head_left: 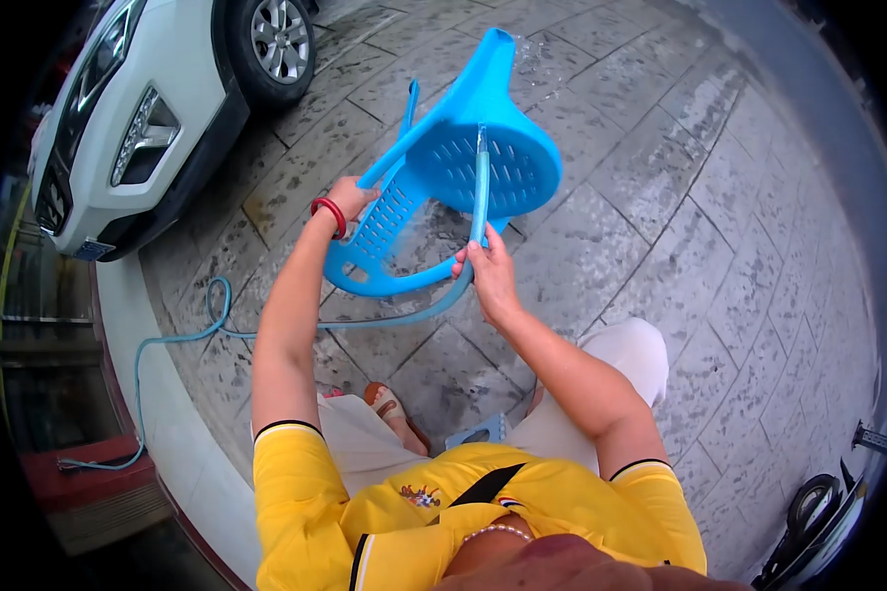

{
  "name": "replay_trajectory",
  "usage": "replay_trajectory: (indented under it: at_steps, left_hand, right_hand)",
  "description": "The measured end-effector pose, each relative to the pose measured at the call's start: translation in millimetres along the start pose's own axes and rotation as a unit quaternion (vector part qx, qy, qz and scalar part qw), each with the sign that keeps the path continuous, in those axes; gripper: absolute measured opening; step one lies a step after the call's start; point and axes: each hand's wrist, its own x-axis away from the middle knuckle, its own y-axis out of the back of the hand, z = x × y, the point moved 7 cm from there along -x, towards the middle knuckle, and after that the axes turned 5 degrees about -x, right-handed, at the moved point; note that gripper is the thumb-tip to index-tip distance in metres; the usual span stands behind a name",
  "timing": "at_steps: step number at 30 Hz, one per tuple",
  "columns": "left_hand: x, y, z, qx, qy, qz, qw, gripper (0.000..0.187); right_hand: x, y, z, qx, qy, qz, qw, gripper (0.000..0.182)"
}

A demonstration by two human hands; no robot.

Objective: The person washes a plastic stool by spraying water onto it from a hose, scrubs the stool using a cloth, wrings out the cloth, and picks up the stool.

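Observation:
A blue plastic chair (483, 167) with a slotted seat and back is tilted over the wet paving. My left hand (350, 200), with a red bangle at the wrist, is closed on the chair's edge at its left side. In my right hand (488, 264) is a light blue hose (481, 192), gripped near its end and pointed away from me. Water comes out of the hose tip onto the slotted seat. The hose trails left below the chair and across the ground.
A white car (148, 128) stands at the upper left, its front wheel near the chair. A red ledge (89, 473) lies at the left edge. Part of a wheeled vehicle (813, 507) shows at the lower right. A blue-grey object (478, 431) is between my legs.

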Motion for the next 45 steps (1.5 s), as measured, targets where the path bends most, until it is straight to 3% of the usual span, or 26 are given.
replay_trajectory:
  at_steps: [2, 3, 5, 6, 8, 12, 16, 19, 21, 32, 40, 45]
  left_hand:
    - [0, 24, -32, -0.154, -0.037, -0.041, 0.987, 0.03]
    - [6, 36, -49, -0.154, -0.036, -0.044, 0.987, 0.03]
    - [23, 57, -92, -0.321, -0.081, -0.085, 0.94, 0.029]
    - [30, 61, -103, -0.323, -0.079, -0.089, 0.939, 0.029]
    - [47, 62, -122, -0.521, -0.096, -0.131, 0.838, 0.022]
    - [58, 22, -85, -0.569, -0.149, -0.162, 0.793, 0.016]
    - [47, -36, -13, -0.609, -0.114, -0.172, 0.766, 0.013]
    - [51, -63, 22, -0.572, -0.129, -0.183, 0.789, 0.013]
    - [56, -78, 34, -0.538, -0.16, -0.239, 0.792, 0.01]
    - [79, -134, 77, -0.491, -0.136, -0.228, 0.83, 0.008]
    - [84, -165, 96, -0.525, -0.12, -0.201, 0.818, 0.009]
    - [86, -174, 98, -0.471, -0.131, -0.149, 0.86, 0.013]
  right_hand:
    - [-1, 0, 0, -0.005, 0.005, 0.012, 1.0, 0.046]
    - [0, -1, 0, -0.005, 0.005, 0.015, 1.0, 0.046]
    - [2, -2, 2, -0.007, 0.017, -0.001, 1.0, 0.045]
    - [3, -3, 2, -0.008, 0.018, 0.003, 1.0, 0.045]
    - [9, -4, 1, -0.004, 0.045, 0.001, 0.999, 0.044]
    - [20, 1, -12, -0.001, 0.028, 0.01, 1.0, 0.045]
    - [31, 12, -50, 0.059, -0.086, 0.007, 0.995, 0.046]
    - [46, 19, -71, 0.106, -0.17, 0.017, 0.98, 0.046]
    - [46, 16, -75, 0.122, -0.192, 0.032, 0.973, 0.047]
    - [15, -18, -43, 0.131, -0.033, 0.098, 0.986, 0.045]
    - [7, -39, -19, 0.084, 0.0, 0.112, 0.99, 0.046]
    - [-1, -39, -10, 0.067, 0.0, 0.085, 0.994, 0.046]
